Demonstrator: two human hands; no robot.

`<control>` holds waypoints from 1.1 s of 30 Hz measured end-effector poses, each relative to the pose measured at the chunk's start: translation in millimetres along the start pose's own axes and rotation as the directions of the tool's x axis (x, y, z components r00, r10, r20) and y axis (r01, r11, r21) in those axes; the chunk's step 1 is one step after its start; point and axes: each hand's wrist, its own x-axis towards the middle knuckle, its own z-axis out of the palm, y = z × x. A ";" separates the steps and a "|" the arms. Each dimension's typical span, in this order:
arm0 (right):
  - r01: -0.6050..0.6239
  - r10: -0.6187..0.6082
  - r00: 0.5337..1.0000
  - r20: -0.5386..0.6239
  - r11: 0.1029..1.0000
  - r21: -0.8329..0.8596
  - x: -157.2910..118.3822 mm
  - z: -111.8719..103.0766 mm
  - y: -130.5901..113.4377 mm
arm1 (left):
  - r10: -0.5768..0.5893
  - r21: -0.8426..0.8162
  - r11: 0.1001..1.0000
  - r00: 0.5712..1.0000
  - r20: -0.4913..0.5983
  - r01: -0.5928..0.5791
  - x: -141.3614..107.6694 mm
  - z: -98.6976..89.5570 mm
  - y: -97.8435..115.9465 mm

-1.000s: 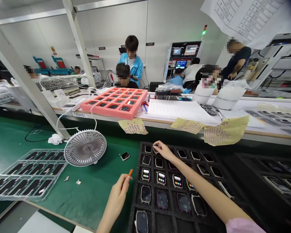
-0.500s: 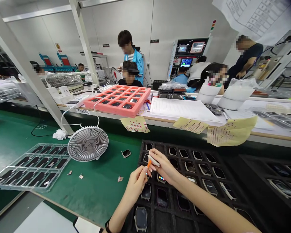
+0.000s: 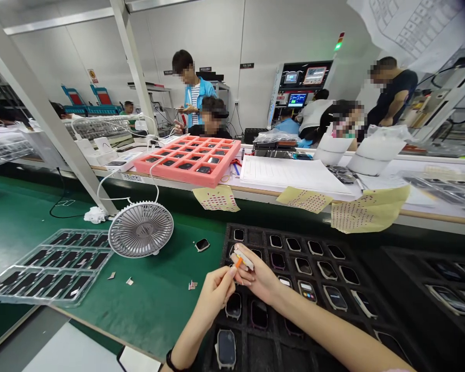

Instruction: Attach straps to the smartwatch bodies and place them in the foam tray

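Watch (image 3: 245, 259) gripped in right hand (image 3: 264, 276), pale edge showing, above black foam tray (image 3: 259, 352). Left hand (image 3: 218, 289) pinches orange tool (image 3: 238, 262), tip at watch; contact can't be told. Fan (image 3: 141, 230) and loose watch (image 3: 202, 245) sit left of tray on green bench (image 3: 158, 305).

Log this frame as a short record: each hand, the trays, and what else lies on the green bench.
left hand: grips an orange tool, its end at the watch
right hand: holds a pale watch above the black tray
black tray: more watches in compartments, some screens lit
clear tray: rows of dark flat pieces
pink tray: on the raised shelf
green bench: fan, loose watch, scraps
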 end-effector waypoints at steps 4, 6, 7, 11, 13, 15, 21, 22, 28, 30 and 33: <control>-0.011 0.015 0.999 -0.038 0.995 0.095 2.4 2.7 2.4 | 0.031 -0.050 0.998 0.999 -0.027 -0.033 -1.6 3.9 -2.0; -0.008 0.013 0.998 -0.056 0.997 0.083 4.1 3.6 1.8 | 0.012 -0.068 0.998 0.999 -0.041 -0.015 -1.2 3.8 -3.4; -0.003 0.008 0.998 -0.062 0.997 0.080 4.7 4.1 2.1 | 0.004 -0.075 0.997 0.998 -0.057 -0.008 -0.3 3.4 -3.8; 0.071 -0.074 0.992 -0.099 0.997 -0.031 4.3 7.7 10.1 | 0.025 -0.053 0.998 0.990 -0.141 -0.033 7.4 2.3 -2.8; 0.103 -0.136 0.983 -0.120 0.963 -0.248 5.0 7.3 14.9 | 0.055 -0.014 0.998 0.986 -0.155 -0.058 11.6 1.6 -1.6; 0.119 -0.231 0.963 -0.138 0.826 -0.551 9.8 0.0 14.1 | 0.093 0.032 0.996 0.980 -0.175 -0.089 14.0 -1.9 -1.5; 0.026 -0.520 0.831 -0.196 0.388 -0.921 47.1 -71.5 -27.5 | 0.133 0.221 0.973 0.936 -0.325 -0.062 6.4 -42.3 -13.1; -0.020 -0.538 0.819 -0.202 0.324 -0.946 52.7 -84.3 -33.1 | 0.137 0.274 0.961 0.931 -0.338 -0.042 4.4 -51.1 -16.6; -0.220 -0.512 0.844 -0.159 -0.059 -0.974 55.9 -117.3 -37.9 | 0.149 0.540 0.838 0.917 -0.370 0.082 -2.8 -86.0 -37.9; -0.280 -0.522 0.839 -0.157 -0.166 -0.946 47.2 -119.5 -43.1 | 0.151 0.608 0.786 0.921 -0.360 0.108 -4.9 -89.9 -42.9; -0.409 -0.542 0.813 -0.212 -0.273 -0.871 33.4 -125.2 -56.5 | 0.155 0.691 0.709 0.924 -0.350 0.143 -7.7 -91.6 -47.5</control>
